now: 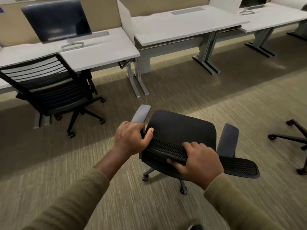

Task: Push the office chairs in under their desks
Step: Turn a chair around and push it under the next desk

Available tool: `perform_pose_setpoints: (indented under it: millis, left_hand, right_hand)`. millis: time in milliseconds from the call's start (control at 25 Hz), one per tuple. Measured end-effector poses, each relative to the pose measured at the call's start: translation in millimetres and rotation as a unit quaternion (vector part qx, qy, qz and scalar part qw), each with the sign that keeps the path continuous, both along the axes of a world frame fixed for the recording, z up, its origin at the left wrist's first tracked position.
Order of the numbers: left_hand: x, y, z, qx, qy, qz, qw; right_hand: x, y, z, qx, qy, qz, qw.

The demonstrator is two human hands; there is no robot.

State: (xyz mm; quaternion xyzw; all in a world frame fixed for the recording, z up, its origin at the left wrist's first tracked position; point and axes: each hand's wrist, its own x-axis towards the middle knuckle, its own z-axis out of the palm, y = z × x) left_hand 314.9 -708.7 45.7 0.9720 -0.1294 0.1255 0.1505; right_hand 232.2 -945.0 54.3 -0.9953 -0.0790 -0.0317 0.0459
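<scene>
A black office chair (179,128) with a mesh backrest and grey armrests stands on the carpet right in front of me, out in the aisle. My left hand (131,138) grips the left end of the backrest's top edge. My right hand (199,161) grips the same edge further right. The middle white desk (182,25) lies ahead of the chair, with open room under it. Another black chair (48,90) with a slatted back sits partly tucked under the left desk (99,53).
A dark monitor (56,20) stands on the left desk, another monitor (252,4) on the far right desk. Grey desk legs (139,80) rise between the left and middle desks. The wheeled base of a third chair (292,138) shows at the right edge.
</scene>
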Motion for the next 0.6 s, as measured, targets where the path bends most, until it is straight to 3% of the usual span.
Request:
perform_pose_setpoints:
  millis: [600]
  left_hand:
    - [268,-124,-1,0.015,0.020,0.095,0.995]
  right_hand:
    - [314,-135,-4,-0.018,-0.019,0.101,0.995]
